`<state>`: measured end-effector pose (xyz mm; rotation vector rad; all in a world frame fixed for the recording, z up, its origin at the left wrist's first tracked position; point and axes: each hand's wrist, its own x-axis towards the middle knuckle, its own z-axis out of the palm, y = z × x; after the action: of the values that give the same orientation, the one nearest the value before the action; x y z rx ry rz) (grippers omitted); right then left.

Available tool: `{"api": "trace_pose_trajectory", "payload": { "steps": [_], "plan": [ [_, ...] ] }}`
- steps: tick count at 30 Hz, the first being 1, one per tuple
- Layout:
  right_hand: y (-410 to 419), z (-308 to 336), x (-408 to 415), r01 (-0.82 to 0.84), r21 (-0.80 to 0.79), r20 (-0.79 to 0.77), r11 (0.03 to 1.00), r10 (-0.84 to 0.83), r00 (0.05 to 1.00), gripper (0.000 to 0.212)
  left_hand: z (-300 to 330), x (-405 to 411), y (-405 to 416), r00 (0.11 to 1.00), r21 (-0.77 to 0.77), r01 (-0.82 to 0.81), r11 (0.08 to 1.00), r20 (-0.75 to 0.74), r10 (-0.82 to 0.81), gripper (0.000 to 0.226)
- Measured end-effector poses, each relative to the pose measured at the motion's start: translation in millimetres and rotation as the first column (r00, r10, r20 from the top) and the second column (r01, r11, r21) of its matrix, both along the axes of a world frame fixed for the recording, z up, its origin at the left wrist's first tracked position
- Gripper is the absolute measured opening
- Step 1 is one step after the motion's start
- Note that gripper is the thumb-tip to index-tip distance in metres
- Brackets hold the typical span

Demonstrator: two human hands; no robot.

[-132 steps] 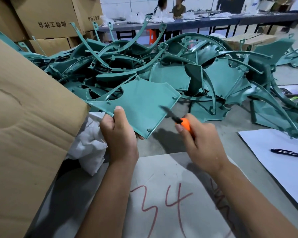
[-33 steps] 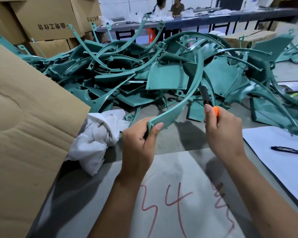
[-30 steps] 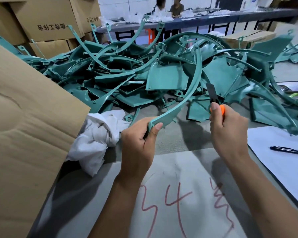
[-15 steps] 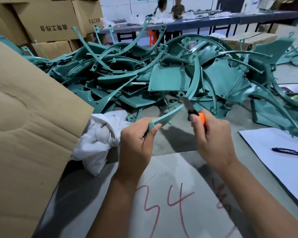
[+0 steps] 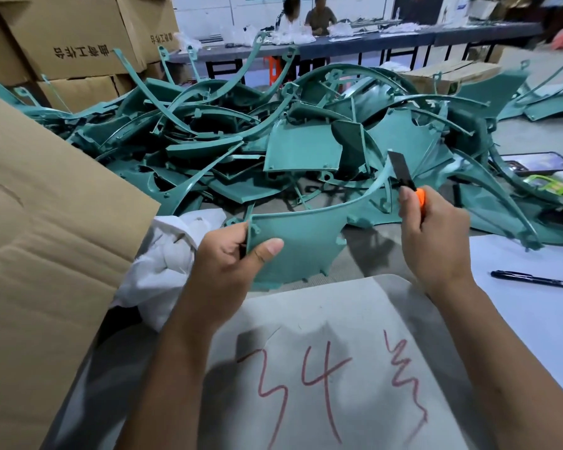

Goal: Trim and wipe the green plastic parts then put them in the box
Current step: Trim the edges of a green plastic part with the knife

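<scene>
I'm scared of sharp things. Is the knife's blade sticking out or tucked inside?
Sticking out. The dark blade juts up from the orange knife gripped by the right hand, against the green part.

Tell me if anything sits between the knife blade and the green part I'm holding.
Nothing visible does. The left hand grips the green part, and the right hand holds the knife blade right at its thin upper arm.

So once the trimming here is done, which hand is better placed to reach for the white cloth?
The left hand, I'd judge. It holds the green part right beside the white cloth, though it would have to hand the part over. The right hand has its grip on the knife, further from the cloth.
</scene>
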<state>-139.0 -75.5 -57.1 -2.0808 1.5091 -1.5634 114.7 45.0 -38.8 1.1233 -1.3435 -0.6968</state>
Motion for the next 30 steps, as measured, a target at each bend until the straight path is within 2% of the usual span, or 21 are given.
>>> {"api": "trace_pose_trajectory", "payload": {
  "steps": [3,5,8,11,13,16,18,23,26,30],
  "plan": [
    [-3,-3,-4,0.063,0.077,-0.058,0.995,-0.058,0.997,0.052,-7,19,4,0.974,0.137,0.102,0.985,-0.214,-0.071,0.023],
    [-5,-5,-3,0.107,0.138,-0.11,0.985,-0.092,0.99,0.051,-15,31,5,0.957,0.174,0.101,0.98,-0.286,-0.048,0.025],
    [-7,-8,-5,0.121,0.178,-0.134,0.977,-0.098,0.986,0.052,-17,42,4,0.911,0.168,0.028,0.985,-0.41,0.044,0.036],
    [-7,-6,-6,0.121,0.2,-0.143,0.972,-0.093,0.985,0.052,-17,57,5,0.859,0.114,-0.014,0.993,-0.506,0.071,0.043],
    [-5,-3,-6,0.104,0.196,-0.085,0.975,-0.089,0.992,0.052,-18,63,6,0.865,0.103,-0.051,0.993,-0.493,0.095,0.04],
    [2,2,0,-0.041,0.175,0.095,0.984,0.024,0.995,0.039,-22,63,3,0.885,0.118,-0.173,0.978,-0.417,0.207,0.038],
    [11,6,8,-0.158,0.131,0.068,0.979,0.15,0.986,0.031,-25,60,1,0.894,0.105,-0.25,0.963,-0.356,0.271,0.035],
    [28,4,28,-0.359,0.118,0.057,0.926,0.355,0.933,0.035,-27,55,-2,0.913,0.019,-0.353,0.935,-0.21,0.349,0.029],
    [23,2,26,-0.338,0.224,0.021,0.914,0.342,0.939,0.038,-24,54,-2,0.916,-0.025,-0.324,0.946,-0.257,0.307,0.027],
    [8,-1,10,-0.136,0.321,-0.002,0.937,0.144,0.99,0.038,-18,51,1,0.875,0.019,-0.278,0.96,-0.409,0.261,0.029]
  ]
}}
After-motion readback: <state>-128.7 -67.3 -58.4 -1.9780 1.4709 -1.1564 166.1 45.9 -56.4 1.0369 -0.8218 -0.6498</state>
